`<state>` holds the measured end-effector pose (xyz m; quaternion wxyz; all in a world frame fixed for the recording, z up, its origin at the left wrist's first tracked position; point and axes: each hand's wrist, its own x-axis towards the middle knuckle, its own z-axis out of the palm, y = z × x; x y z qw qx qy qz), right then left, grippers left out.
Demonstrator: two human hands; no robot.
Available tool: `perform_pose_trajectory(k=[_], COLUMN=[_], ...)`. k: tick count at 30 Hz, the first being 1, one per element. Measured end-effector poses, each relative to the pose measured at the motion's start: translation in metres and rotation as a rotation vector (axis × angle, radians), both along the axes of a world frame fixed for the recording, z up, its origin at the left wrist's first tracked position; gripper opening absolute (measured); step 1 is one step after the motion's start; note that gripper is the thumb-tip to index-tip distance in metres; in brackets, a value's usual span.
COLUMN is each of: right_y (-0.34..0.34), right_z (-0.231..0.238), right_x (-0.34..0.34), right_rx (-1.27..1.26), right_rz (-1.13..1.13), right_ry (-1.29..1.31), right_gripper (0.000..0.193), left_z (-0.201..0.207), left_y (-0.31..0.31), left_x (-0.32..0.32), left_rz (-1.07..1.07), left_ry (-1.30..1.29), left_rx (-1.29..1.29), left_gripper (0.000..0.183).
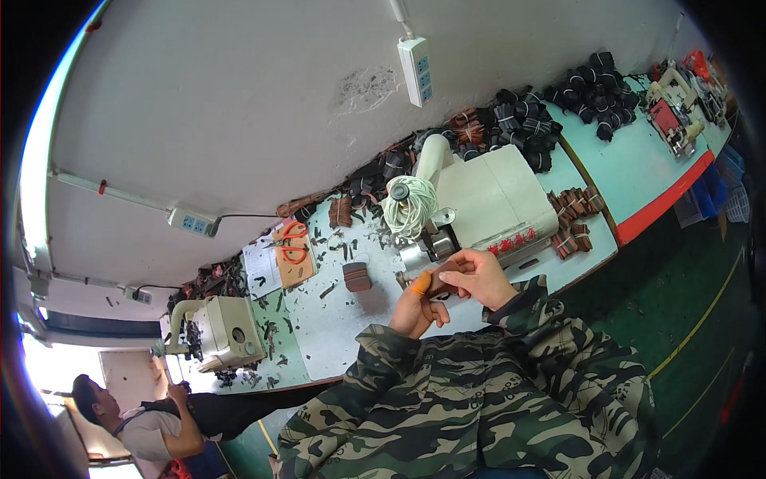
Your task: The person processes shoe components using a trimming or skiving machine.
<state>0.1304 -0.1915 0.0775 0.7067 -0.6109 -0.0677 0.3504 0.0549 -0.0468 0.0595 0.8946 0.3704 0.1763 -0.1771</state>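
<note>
My left hand (412, 310), with an orange cover on one finger, and my right hand (482, 276) meet in front of a cream machine. Between their fingertips they pinch a small brown piece (438, 281) that looks like leather; the fingers hide most of it. Just beyond my hands is the machine's metal head (428, 247), with a coil of pale cord (410, 209) on top. To the left of my hands a small stack of brown and dark pieces (357, 277) stands on the white tabletop (331, 346).
Orange-handled scissors (294, 243) lie on a brown board beside a written sheet (261, 267). Dark scraps litter the table. Tied brown bundles (576, 203) sit right of the machine body (499, 195); black bundles (519, 120) line the wall. At left, a person (159, 419) stands near another machine (229, 334).
</note>
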Motion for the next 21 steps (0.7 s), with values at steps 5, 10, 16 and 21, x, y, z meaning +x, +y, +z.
perform_pose_trajectory(k=[5, 10, 16, 21], right_y=[0.005, 0.004, 0.015, 0.001], right_z=[-0.019, -0.029, -0.019, -0.027], right_x=[-0.004, 0.009, 0.021, 0.051], right_rx=[-0.222, -0.213, -0.334, -0.353], right_rz=[-0.097, 0.019, 0.315, 0.205], right_ry=[-0.445, -0.243, -0.163, -0.475], right_gripper=[0.017, 0.020, 0.019, 0.023], left_z=[-0.002, 0.004, 0.017, 0.026], left_y=[0.008, 0.034, 0.070, 0.079], left_x=[0.009, 0.021, 0.048, 0.074], left_rz=[-0.058, -0.320, -0.662, -0.731], left_ry=[-0.089, 0.055, 0.095, 0.139], left_rx=[0.561, 0.318, 0.675, 0.911], left_gripper=[0.044, 0.047, 0.036, 0.030])
